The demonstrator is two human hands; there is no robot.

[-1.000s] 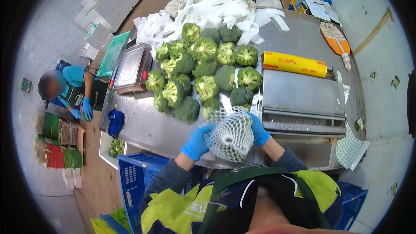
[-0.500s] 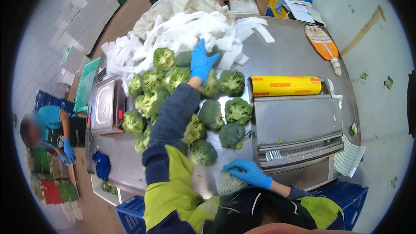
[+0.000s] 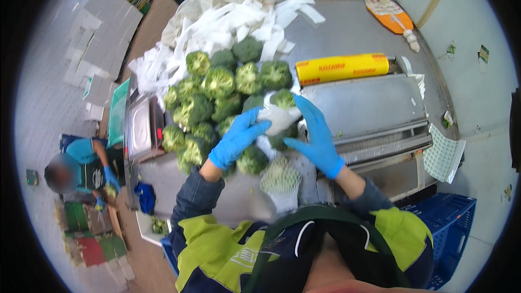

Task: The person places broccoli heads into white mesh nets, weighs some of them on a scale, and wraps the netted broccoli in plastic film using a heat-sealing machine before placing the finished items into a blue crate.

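My left hand (image 3: 237, 138), in a blue glove, pinches a white net sleeve (image 3: 279, 120) between thumb and fingers. A green broccoli head (image 3: 283, 99) shows at the sleeve's far end; how far the sleeve covers it I cannot make out. My right hand (image 3: 320, 140), also gloved in blue, is on the other side with thumb and fingers spread, fingertips near the broccoli. Between my forearms, close to my body, lies another broccoli head (image 3: 280, 178) wrapped in a white net. Several bare broccoli heads (image 3: 218, 82) cover the metal table to the left and beyond.
White net sleeves (image 3: 228, 21) are heaped at the far side. A wrapping machine (image 3: 363, 103) with a yellow film roll (image 3: 343, 69) stands right. A scale (image 3: 145, 122) is at left, near a blue cloth (image 3: 145, 197). A co-worker (image 3: 89, 171) works at far left.
My left hand has come back from the far broccoli heads to the middle with a sleeve. My right hand has left the netted broccoli and moved forward beside it. The view has shifted.
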